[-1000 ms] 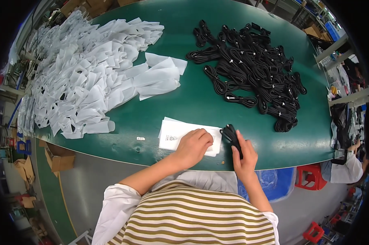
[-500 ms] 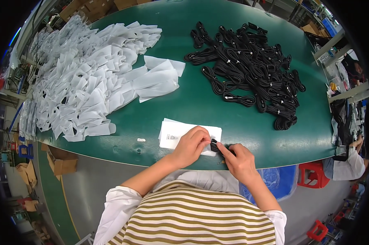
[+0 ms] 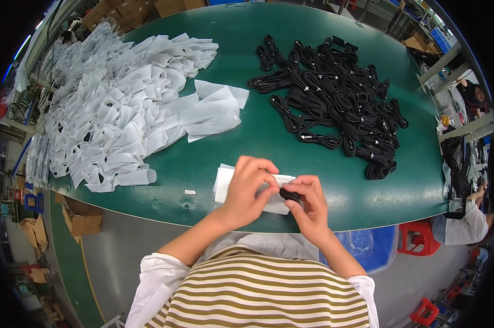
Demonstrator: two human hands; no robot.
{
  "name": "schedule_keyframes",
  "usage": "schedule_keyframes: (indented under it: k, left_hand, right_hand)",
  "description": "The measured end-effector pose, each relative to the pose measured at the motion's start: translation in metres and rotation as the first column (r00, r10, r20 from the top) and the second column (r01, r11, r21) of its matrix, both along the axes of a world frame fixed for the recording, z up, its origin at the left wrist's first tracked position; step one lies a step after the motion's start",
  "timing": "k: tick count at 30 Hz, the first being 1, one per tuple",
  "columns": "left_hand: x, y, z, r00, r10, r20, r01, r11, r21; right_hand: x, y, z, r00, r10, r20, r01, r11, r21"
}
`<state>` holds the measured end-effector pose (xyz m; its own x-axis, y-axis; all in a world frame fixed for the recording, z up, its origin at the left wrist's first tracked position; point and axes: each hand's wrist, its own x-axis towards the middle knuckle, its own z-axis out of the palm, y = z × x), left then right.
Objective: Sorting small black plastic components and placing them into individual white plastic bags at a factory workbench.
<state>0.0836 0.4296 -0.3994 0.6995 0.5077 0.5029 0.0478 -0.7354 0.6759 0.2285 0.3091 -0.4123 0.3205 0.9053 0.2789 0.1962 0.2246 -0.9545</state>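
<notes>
A small stack of flat white bags [image 3: 223,185] lies on the table near its front edge, partly covered by my hands. My left hand [image 3: 246,192] is over the stack, its thumb and fingers bent into a pinch near the bags' right end. What sits between those fingertips, if anything, is hidden. My right hand [image 3: 311,208] grips a coiled black cable [image 3: 289,195] at the right end of the stack. Most of this cable is concealed by the fingers, and its left tip almost touches my left fingertips.
A large heap of filled white bags [image 3: 121,109] covers the table's left side. Coiled black cables [image 3: 334,98] are piled at the back right. A small white label [image 3: 190,192] lies left of the stack. Below the table are a blue bin [image 3: 386,249] and a red stool [image 3: 419,238].
My right hand has turned and raised the cable slightly up and left, fingers now on its far side. My left hand has lifted, its index finger stretching further over the stack.
</notes>
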Motion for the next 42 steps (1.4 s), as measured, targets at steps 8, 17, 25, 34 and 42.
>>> schedule_keyframes:
  k: [8,17,25,34,42]
  left_hand:
    - [-0.029,0.064,0.029,0.850,0.345,0.399,0.068,0.679,-0.731]
    - [-0.006,0.071,-0.021,0.888,0.438,0.145,-0.458,0.871,0.175]
    - [0.010,-0.017,-0.046,0.956,-0.148,-0.255,0.165,0.985,0.045]
    - [0.010,-0.018,-0.051,0.974,-0.057,-0.220,0.004,0.972,-0.233]
    - [0.009,-0.019,-0.035,0.981,-0.192,-0.036,0.184,0.970,-0.157]
  right_hand:
    - [0.070,0.046,-0.010,0.660,-0.378,0.648,0.283,0.925,0.251]
    - [0.100,0.041,-0.039,0.357,-0.166,0.919,0.318,0.947,0.047]
    - [0.056,-0.024,-0.029,0.975,-0.133,0.179,0.184,0.933,-0.308]
    - [0.049,-0.049,0.004,0.719,0.050,0.693,0.065,0.988,-0.139]
    - [0.042,-0.038,0.001,0.992,0.092,0.083,-0.029,0.825,-0.564]
